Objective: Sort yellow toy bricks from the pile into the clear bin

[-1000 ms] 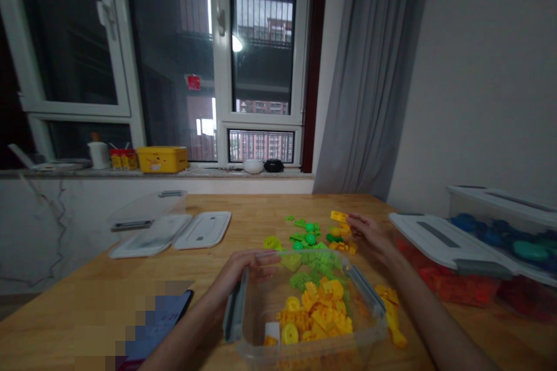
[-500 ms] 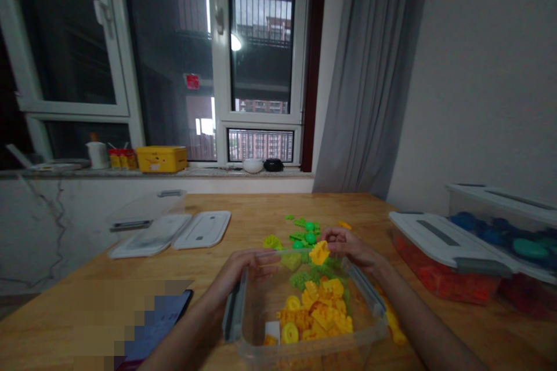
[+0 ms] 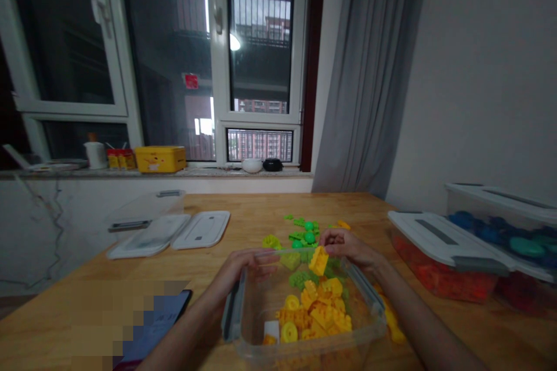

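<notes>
A clear plastic box (image 3: 261,352) with grey side latches stands in front of me, a heap of yellow building blocks (image 3: 324,314) inside. My left hand (image 3: 249,262) grips the box at its far left corner, the fingers curled around the outside of the far wall and partly seen through it. Between the fingertips of my right hand (image 3: 346,243) is a yellow toy block (image 3: 319,261), tilted, at the far rim and above the heap. Green toy pieces (image 3: 304,233) lie on the table just beyond the box, some visible through its wall.
Right of the box are lidded bins, one with red pieces (image 3: 439,261), another with blue pieces (image 3: 483,223). White lids (image 3: 202,229) and a clear container (image 3: 148,208) lie at left. A phone (image 3: 159,322) rests near my left forearm. A yellow piece (image 3: 393,324) lies by my right forearm.
The yellow block in my right hand has turned, showing a different side, and sits slightly lower. My left hand and the box have stayed in place.
</notes>
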### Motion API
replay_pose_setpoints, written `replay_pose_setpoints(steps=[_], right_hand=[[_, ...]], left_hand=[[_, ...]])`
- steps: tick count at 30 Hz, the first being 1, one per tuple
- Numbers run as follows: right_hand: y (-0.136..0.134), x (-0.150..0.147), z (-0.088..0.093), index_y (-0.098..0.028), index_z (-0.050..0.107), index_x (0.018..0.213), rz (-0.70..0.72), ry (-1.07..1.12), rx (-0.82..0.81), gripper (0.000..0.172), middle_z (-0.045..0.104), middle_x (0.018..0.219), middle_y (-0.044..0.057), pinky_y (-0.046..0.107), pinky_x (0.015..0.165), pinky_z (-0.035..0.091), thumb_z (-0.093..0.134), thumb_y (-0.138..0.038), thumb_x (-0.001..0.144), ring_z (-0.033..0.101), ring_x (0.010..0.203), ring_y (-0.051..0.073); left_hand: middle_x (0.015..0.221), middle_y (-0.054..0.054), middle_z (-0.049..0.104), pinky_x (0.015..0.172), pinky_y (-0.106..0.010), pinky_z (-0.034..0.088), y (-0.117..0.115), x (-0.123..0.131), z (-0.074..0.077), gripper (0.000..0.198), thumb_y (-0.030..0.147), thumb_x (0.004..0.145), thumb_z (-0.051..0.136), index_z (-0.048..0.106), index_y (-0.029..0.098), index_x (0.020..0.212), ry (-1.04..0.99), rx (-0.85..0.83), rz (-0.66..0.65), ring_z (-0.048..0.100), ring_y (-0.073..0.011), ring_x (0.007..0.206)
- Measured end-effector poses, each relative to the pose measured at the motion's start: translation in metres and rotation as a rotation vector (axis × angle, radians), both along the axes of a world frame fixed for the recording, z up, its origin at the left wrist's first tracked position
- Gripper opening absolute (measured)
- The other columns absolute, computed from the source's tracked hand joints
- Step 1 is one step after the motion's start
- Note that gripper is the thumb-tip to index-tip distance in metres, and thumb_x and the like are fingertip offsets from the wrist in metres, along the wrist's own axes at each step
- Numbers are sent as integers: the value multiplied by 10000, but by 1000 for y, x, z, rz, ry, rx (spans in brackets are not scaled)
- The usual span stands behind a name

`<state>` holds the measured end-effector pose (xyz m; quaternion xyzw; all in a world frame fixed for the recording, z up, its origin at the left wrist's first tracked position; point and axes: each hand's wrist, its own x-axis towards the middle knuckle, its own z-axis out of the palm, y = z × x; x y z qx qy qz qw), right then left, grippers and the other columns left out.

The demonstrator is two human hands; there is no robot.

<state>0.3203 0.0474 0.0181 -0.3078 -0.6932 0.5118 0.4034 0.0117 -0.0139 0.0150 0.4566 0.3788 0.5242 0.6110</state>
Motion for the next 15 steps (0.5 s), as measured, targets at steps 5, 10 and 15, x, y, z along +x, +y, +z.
replay_pose_setpoints(steps=[5, 10, 15], right_hand=[[1, 1, 0, -187, 732, 797, 1, -29, 17, 357, 670, 774, -3, 257, 677, 396, 888, -456, 623, 565, 729, 144], [7, 1, -4, -172, 759, 821, -80, 35, 22, 366, 702, 821, 35, 245, 589, 361, 811, -519, 715, 508, 647, 122], [40, 28, -17, -181, 726, 869, -444, 209, 62, 376, 692, 798, 23, 224, 482, 308, 720, -547, 782, 446, 523, 91]], left_hand=[[1236, -158, 731, 1068, -457, 467, 7, -7, -12, 346, 213, 666, 628, 797, 102, 946, 40, 110, -67, 623, -365, 1226], [1256, -158, 721, 1047, -444, 489, 4, -8, -10, 366, 222, 639, 645, 789, 110, 957, 54, 95, -46, 607, -365, 1249], [1204, -181, 740, 1027, -441, 503, 3, -3, -6, 338, 197, 612, 627, 790, 99, 890, 36, 80, -26, 636, -371, 1208]])
